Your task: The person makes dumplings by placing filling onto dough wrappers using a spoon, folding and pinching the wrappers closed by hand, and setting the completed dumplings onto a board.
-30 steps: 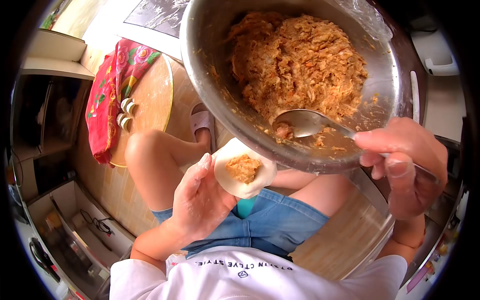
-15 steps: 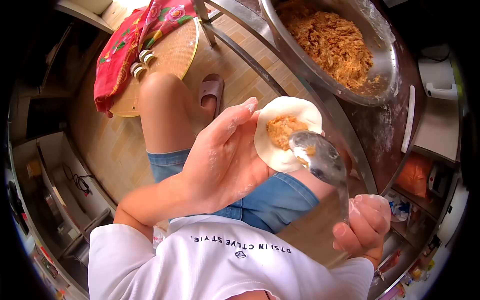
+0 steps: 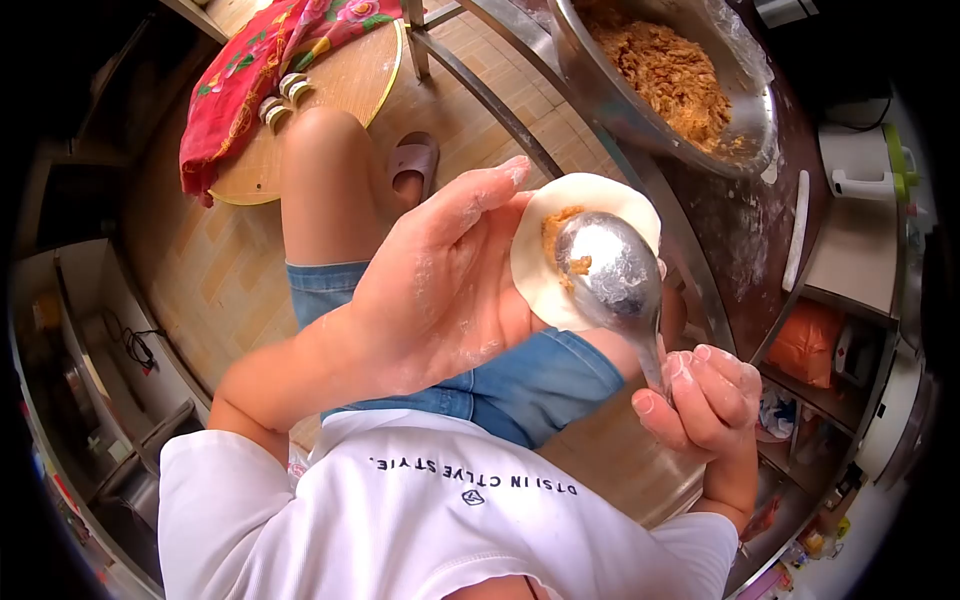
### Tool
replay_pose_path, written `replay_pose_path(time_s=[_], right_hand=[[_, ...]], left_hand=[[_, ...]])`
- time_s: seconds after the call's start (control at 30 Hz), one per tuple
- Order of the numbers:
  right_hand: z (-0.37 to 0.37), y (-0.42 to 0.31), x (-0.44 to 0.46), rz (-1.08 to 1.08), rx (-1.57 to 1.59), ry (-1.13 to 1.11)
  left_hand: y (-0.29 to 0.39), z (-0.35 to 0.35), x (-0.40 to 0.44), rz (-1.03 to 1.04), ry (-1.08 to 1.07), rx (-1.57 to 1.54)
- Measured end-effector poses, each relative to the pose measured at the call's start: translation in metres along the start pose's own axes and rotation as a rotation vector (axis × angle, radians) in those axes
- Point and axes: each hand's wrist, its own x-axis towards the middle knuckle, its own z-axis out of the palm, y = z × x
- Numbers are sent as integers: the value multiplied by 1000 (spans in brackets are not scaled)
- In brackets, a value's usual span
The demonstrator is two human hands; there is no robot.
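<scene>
On the fingers of my left hand (image 3: 440,290) rests a round white dough wrapper (image 3: 535,285), with the palm turned up and the thumb raised beside it. A patch of orange-brown filling (image 3: 553,232) shows at the wrapper's middle. The bowl of a metal spoon (image 3: 615,275) lies over the rest of that filling and hides it, with a few bits stuck to the metal. My right hand (image 3: 705,400) is closed around the spoon's handle at the lower right. Both hands are dusted with flour.
A large metal bowl (image 3: 665,120) of orange-brown filling stands on the dark, floured table (image 3: 750,230) at upper right. A white stick (image 3: 797,230) lies near the table's edge. A round wooden board (image 3: 350,120) with a red floral cloth (image 3: 230,110) is at upper left.
The spoon has moved up and left, further over the filling, and now covers more of it. My right hand has come closer to the wrapper. The view has shifted slightly.
</scene>
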Motion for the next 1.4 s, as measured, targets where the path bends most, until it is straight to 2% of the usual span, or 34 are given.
replay_pose_path(time_s=[0.1, 0.17, 0.3, 0.4, 0.53, 0.63, 0.73, 0.83, 0.87, 0.97, 1.0, 1.1, 1.17, 1.23, 1.3, 1.33, 1.4], right_hand=[[-5, -1, -12, -13, 16, -26], [-18, -4, -17, 103, 165, 31], [-27, 0, 4, 591, 616, 341], [-32, 14, 22, 772, 730, 327], [-32, 22, 41, 732, 742, 149], [-28, 26, 46, 584, 702, 134], [-25, 26, 45, 598, 533, 196], [-30, 22, 40, 672, 780, 222], [-28, 19, 40, 670, 728, 118], [-21, 12, 35, 870, 553, 184], [-16, 16, 26, 785, 588, 338], [-10, 10, 23, 754, 573, 413], [-8, 4, 28, 842, 730, 313], [-4, 4, 27, 1009, 718, 225], [-4, 6, 23, 997, 510, 433], [-5, 15, 18, 914, 376, 475], [-3, 41, 27, 776, 96, 352]], left_hand=[[3, -9, 0, 32, -32, -22], [4, -13, -1, 67, -39, 25], [1, -12, -1, 78, 18, 99], [1, -12, -2, 64, 63, 177], [-1, -6, -4, 44, 153, 396], [1, -6, -5, -40, 107, 469], [4, -11, -2, -64, 36, 361], [4, -13, -1, -40, 26, 352], [3, -14, -1, -28, 15, 362], [0, -16, 0, -2, 7, 369], [0, -17, 1, 10, 26, 357], [-2, -19, 2, 24, -1, 273], [-4, -18, 4, 40, -26, 251], [-8, -18, 3, 67, -27, 275], [-9, -24, 5, 93, -42, 279], [-9, -27, 8, 110, -53, 283], [-11, -32, 11, 118, -9, 216]])
